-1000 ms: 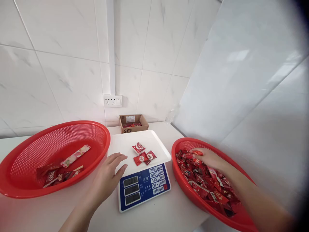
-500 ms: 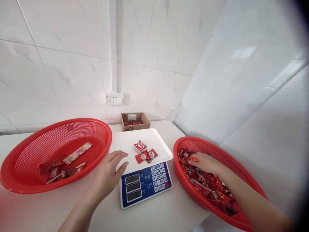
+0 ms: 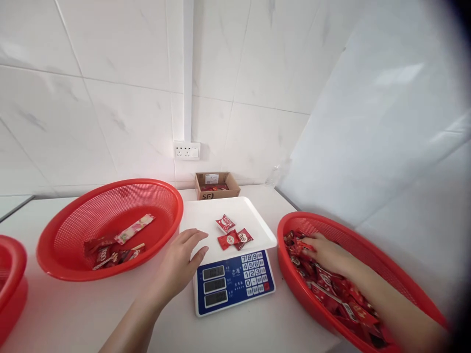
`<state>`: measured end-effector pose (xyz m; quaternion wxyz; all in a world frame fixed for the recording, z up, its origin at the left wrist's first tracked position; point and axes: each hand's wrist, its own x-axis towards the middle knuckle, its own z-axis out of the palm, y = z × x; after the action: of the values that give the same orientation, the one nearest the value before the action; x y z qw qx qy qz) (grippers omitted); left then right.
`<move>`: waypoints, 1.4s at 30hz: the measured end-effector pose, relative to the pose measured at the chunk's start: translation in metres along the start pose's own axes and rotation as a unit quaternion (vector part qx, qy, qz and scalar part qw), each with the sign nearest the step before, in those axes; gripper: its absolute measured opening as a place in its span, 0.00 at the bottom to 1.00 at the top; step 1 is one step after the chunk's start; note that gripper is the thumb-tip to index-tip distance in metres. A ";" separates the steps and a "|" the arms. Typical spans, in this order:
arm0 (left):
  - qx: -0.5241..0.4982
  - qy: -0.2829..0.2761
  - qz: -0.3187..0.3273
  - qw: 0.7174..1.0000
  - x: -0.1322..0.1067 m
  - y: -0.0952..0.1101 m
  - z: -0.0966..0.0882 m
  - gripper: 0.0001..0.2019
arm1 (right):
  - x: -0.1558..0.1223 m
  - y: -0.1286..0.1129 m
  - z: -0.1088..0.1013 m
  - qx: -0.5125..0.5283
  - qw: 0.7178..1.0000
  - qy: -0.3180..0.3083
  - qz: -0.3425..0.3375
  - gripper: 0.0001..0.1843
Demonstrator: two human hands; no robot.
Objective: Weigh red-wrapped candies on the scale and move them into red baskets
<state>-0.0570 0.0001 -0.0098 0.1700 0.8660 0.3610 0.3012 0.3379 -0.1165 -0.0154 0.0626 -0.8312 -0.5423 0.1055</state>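
My left hand (image 3: 186,262) is held with fingers apart by the left edge of the scale's white tray (image 3: 202,211), holding nothing. On that tray lie three small red wrapped candies (image 3: 234,234), close together. The blue keypad scale (image 3: 235,284) has dim digits on its upper display. My right hand (image 3: 326,255) reaches into the right red basket (image 3: 285,260), which is heaped with red candy packets (image 3: 327,282). Motion smears its fingers among the wrappers, and whether a packet is gripped does not show.
A second red basket (image 3: 110,191) on the left holds a few packets and one pale floral stick pack (image 3: 135,228). Part of another red basket (image 3: 13,289) enters at the far left. An open cardboard box (image 3: 217,189) stands behind the scale, below a wall socket (image 3: 187,150).
The view has turned left, bringing another red basket in at the left edge. My right hand has moved among the packets and is now blurred. My left hand keeps its open pose.
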 end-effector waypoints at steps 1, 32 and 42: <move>-0.002 0.000 0.001 1.000 0.000 0.000 0.000 0.13 | 0.002 -0.002 -0.008 -0.004 1.000 0.000 0.007 0.14; -0.031 0.029 0.015 0.999 -0.005 0.001 -0.013 0.13 | 0.058 -0.181 -0.004 0.501 0.857 0.111 -0.048 0.17; -0.027 0.015 0.018 0.999 -0.005 0.004 -0.012 0.13 | 0.025 -0.152 -0.005 0.199 0.951 -0.149 -0.182 0.22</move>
<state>-0.0662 -0.0053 -0.0007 0.1824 0.8629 0.3399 0.3265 0.2134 -0.0325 0.0199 0.1635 -0.6642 -0.6551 0.3209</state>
